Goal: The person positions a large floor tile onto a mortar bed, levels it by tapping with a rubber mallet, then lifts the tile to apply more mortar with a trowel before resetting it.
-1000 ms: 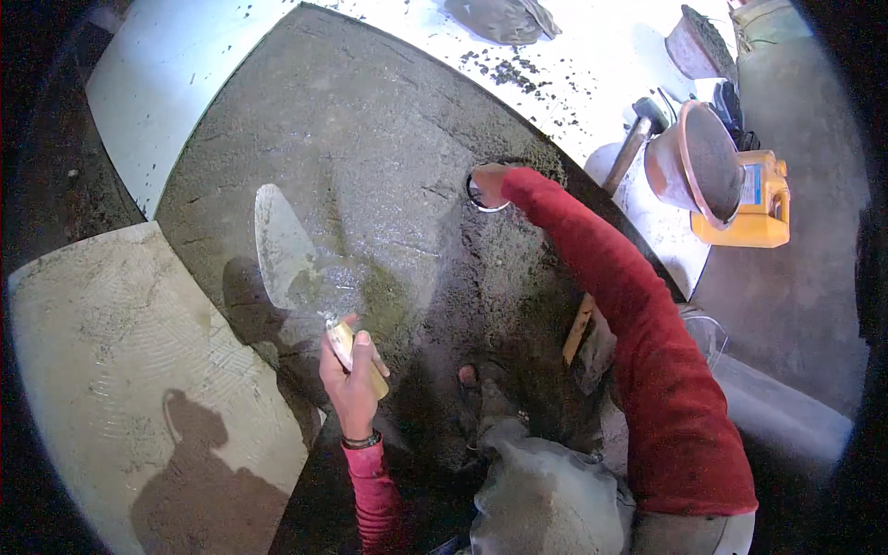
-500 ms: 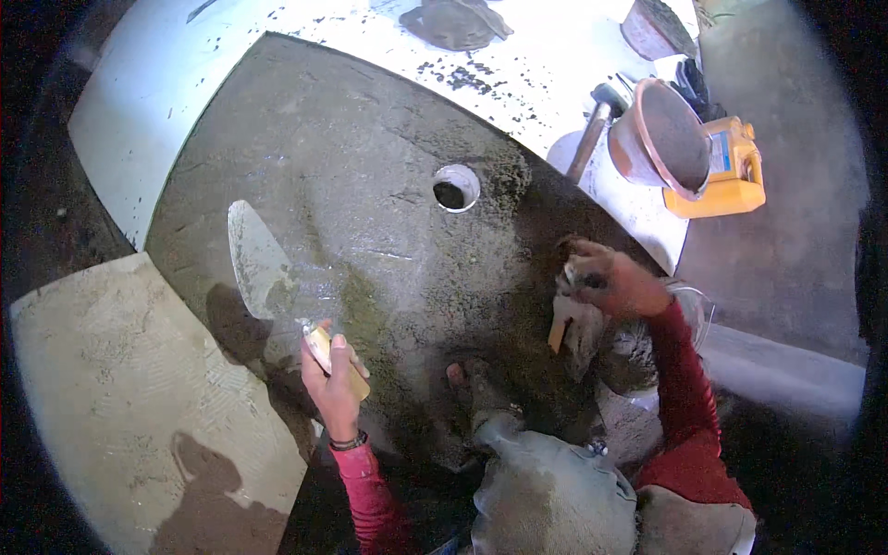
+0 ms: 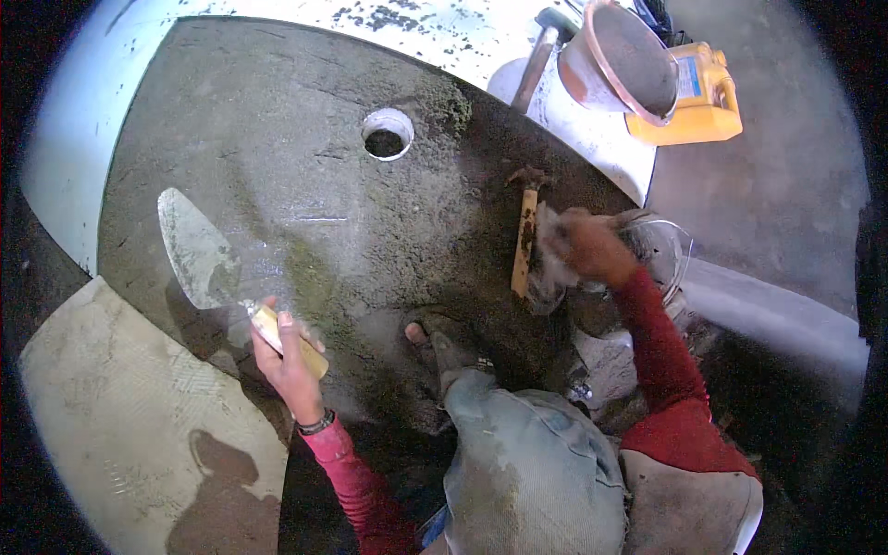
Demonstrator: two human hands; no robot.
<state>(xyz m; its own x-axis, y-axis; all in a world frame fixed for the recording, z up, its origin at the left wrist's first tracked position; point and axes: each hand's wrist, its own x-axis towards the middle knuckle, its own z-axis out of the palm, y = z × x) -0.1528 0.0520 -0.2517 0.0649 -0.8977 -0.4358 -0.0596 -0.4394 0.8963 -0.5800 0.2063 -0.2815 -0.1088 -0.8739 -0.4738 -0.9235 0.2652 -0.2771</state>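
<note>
Pale wood in my left hand [image 3: 294,372]: fingers wrapped round the handle of a trowel [image 3: 205,268], thumb laid along its upper side, so the grip is clamped. Location: over the left part of the grey mortar bed [image 3: 268,102], blade pointing up and away from me; whether its underside touches the mortar, I cannot tell. Handling, estimated: light to moderate weight, with the wide blade making it front-heavy; metal thin but stiff, hardly fragile. Wet grey smears cover part of the blade, so metal is likely slippery; best hold is the wooden handle, close up to the neck, where the thumb can check any twist. My right hand [image 3: 597,248] is blurred, beside a crumpled, greyish sheet-like thing [image 3: 552,268], apparently soft and limp; whether the fingers are apart or closed on it, I cannot tell. Just left of that lies a wooden-handled tool [image 3: 524,242], its dirty handle bare along its length, probably the sound place to take it. Farther off, a white pipe mouth [image 3: 396,117] opens in the mortar.
</note>
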